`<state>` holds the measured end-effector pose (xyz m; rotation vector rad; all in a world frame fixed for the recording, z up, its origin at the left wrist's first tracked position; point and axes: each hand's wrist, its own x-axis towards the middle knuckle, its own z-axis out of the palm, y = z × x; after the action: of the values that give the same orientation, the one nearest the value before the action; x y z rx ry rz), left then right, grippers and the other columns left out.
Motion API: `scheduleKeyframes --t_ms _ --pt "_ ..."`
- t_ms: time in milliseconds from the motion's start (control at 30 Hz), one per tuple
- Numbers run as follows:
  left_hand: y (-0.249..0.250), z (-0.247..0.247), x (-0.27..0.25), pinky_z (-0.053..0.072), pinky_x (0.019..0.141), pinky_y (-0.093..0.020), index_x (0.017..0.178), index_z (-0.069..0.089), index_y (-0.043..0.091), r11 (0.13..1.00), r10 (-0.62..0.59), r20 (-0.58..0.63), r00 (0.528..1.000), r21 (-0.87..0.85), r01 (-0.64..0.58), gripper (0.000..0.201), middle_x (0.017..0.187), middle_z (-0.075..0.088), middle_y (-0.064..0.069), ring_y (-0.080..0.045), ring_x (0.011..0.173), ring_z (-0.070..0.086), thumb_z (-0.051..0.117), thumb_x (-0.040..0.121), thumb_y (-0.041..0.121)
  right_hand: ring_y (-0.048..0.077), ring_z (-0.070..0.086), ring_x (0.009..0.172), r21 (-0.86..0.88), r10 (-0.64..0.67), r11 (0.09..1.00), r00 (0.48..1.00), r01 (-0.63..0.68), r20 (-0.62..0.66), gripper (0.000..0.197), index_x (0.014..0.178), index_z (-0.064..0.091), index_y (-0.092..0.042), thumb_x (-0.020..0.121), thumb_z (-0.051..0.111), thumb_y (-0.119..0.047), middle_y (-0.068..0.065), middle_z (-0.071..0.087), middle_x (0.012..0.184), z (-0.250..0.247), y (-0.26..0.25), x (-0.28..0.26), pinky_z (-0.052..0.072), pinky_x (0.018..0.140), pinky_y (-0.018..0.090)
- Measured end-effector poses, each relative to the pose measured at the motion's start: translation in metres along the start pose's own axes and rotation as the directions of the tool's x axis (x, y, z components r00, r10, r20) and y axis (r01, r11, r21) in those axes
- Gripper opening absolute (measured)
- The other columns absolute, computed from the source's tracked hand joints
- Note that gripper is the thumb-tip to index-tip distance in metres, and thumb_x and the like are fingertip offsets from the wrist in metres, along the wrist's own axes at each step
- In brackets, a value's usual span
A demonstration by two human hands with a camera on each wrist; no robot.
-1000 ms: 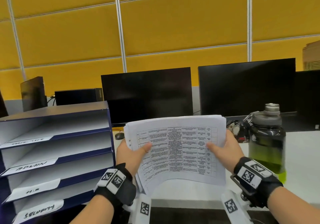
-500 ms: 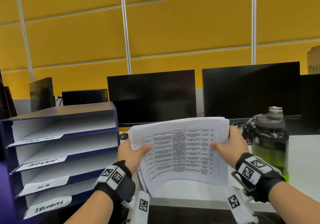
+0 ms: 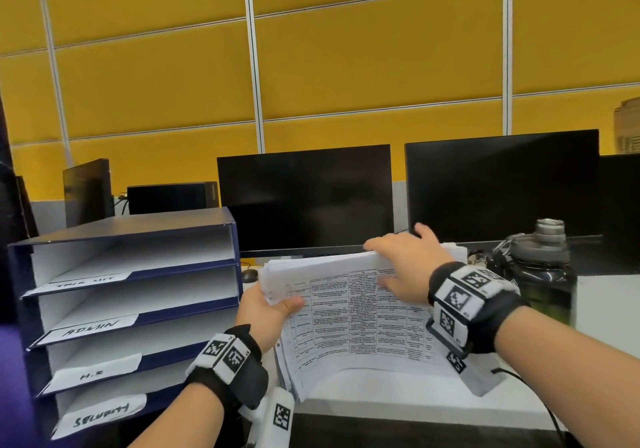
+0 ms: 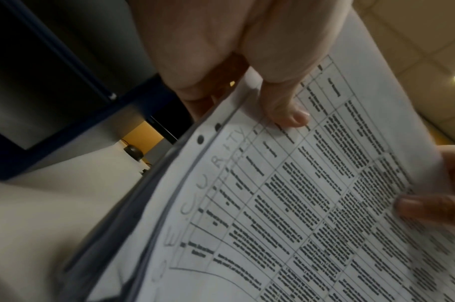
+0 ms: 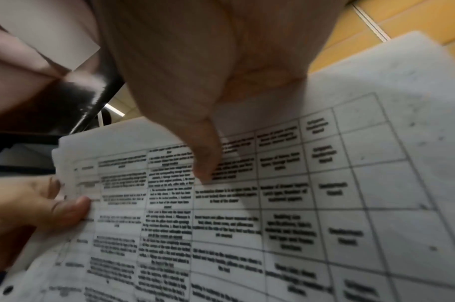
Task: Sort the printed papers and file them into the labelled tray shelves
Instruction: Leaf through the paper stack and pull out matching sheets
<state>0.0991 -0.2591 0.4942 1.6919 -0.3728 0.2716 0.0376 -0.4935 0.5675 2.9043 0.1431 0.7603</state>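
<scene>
A thick stack of printed papers (image 3: 346, 316) with a table on its top sheet is held upright above the desk's front edge. My left hand (image 3: 272, 305) grips its left edge, thumb on the front. "SECURITY" is handwritten along that sheet's margin (image 4: 216, 169). My right hand (image 3: 398, 267) reaches over the top edge, fingers behind the stack and its thumb (image 5: 203, 161) on the front sheet. The blue tray shelves (image 3: 235, 239) stand to the left, labelled ADMIN (image 3: 91, 328), H.R (image 3: 91, 375) and SECURITY (image 3: 100, 414). The top label (image 3: 85, 281) is unreadable.
A dark water bottle (image 3: 540, 274) stands right of the papers on the white desk (image 3: 606, 309). Two dark monitors (image 3: 304, 198) (image 3: 502, 184) stand behind, with a mouse (image 3: 250, 275) under the left one. A yellow panelled wall closes the back.
My right hand has left the stack's right edge and now reaches over its top edge. The left hand keeps its grip on the left edge.
</scene>
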Motion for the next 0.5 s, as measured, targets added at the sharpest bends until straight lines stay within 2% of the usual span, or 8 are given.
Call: scheduleKeyframes --t_ms 67,100,167,267,333,400,500 --pt "-0.001 -0.002 -0.001 0.053 0.076 -0.028 0.101 0.062 0.022 1.000 0.011 -0.005 1.000 0.000 -0.011 0.030 0.098 0.069 0.003 -0.017 0.095 0.065 0.070 0.080 0.002 0.020 0.059 0.103 0.024 0.018 0.999 0.996 -0.020 0.082 0.026 0.112 0.051 -0.032 0.088 0.057 -0.037 -0.007 0.061 0.106 -0.011 -0.009 0.000 0.045 0.094 0.040" --pt "-0.001 -0.003 -0.002 0.052 0.071 -0.023 0.100 0.061 0.023 1.000 0.016 -0.016 1.000 0.009 -0.016 0.030 0.097 0.069 0.005 -0.015 0.093 0.065 0.071 0.080 0.004 0.019 0.061 0.095 0.032 0.035 0.999 0.995 -0.038 0.089 0.020 0.107 0.053 -0.032 0.088 0.057 -0.036 -0.006 0.062 0.099 -0.013 -0.011 -0.002 0.049 0.086 0.038" --pt "-0.003 -0.004 0.000 0.052 0.065 -0.021 0.100 0.058 0.023 1.000 0.012 -0.046 0.999 0.011 -0.012 0.031 0.096 0.069 0.005 -0.013 0.089 0.066 0.073 0.079 0.007 0.018 0.062 0.089 0.057 0.070 0.996 0.995 -0.074 0.070 0.014 0.100 0.055 -0.034 0.086 0.058 -0.035 -0.007 0.063 0.094 -0.015 -0.009 -0.006 0.052 0.081 0.038" --pt "-0.004 -0.005 0.004 0.055 0.066 -0.031 0.098 0.051 0.018 0.999 -0.012 -0.120 0.993 0.031 0.016 0.036 0.096 0.067 0.000 -0.018 0.083 0.068 0.078 0.075 0.014 0.016 0.063 0.081 0.217 0.209 0.953 0.977 -0.212 0.037 0.010 0.089 0.057 -0.035 0.082 0.061 -0.029 -0.009 0.063 0.084 -0.013 0.007 -0.011 0.054 0.077 0.038" --pt "-0.005 -0.005 0.006 0.055 0.075 -0.038 0.103 0.049 0.017 1.000 -0.018 -0.192 0.981 0.013 0.021 0.044 0.099 0.066 -0.002 -0.021 0.086 0.066 0.081 0.073 0.020 0.015 0.064 0.077 0.383 0.328 0.869 0.944 -0.313 0.029 0.012 0.084 0.058 -0.036 0.080 0.066 -0.028 -0.008 0.065 0.080 -0.010 0.023 -0.015 0.055 0.074 0.042" --pt "-0.004 -0.002 0.006 0.054 0.080 -0.039 0.105 0.050 0.017 0.999 -0.002 -0.251 0.968 -0.049 -0.011 0.045 0.103 0.065 -0.005 -0.023 0.090 0.065 0.080 0.073 0.023 0.018 0.066 0.077 0.591 0.400 0.731 0.916 -0.341 0.034 0.011 0.082 0.061 -0.031 0.079 0.070 -0.024 -0.003 0.067 0.081 -0.006 0.035 -0.020 0.056 0.074 0.045" --pt "0.002 0.011 0.005 0.053 0.087 -0.042 0.104 0.054 0.018 0.978 -0.054 -0.187 0.981 -0.209 0.013 0.034 0.105 0.067 -0.003 -0.023 0.094 0.067 0.075 0.079 0.028 0.017 0.068 0.079 0.796 0.445 0.531 0.895 -0.289 0.029 0.013 0.089 0.065 -0.022 0.080 0.072 -0.014 0.001 0.071 0.085 0.000 0.040 -0.032 0.057 0.074 0.041"
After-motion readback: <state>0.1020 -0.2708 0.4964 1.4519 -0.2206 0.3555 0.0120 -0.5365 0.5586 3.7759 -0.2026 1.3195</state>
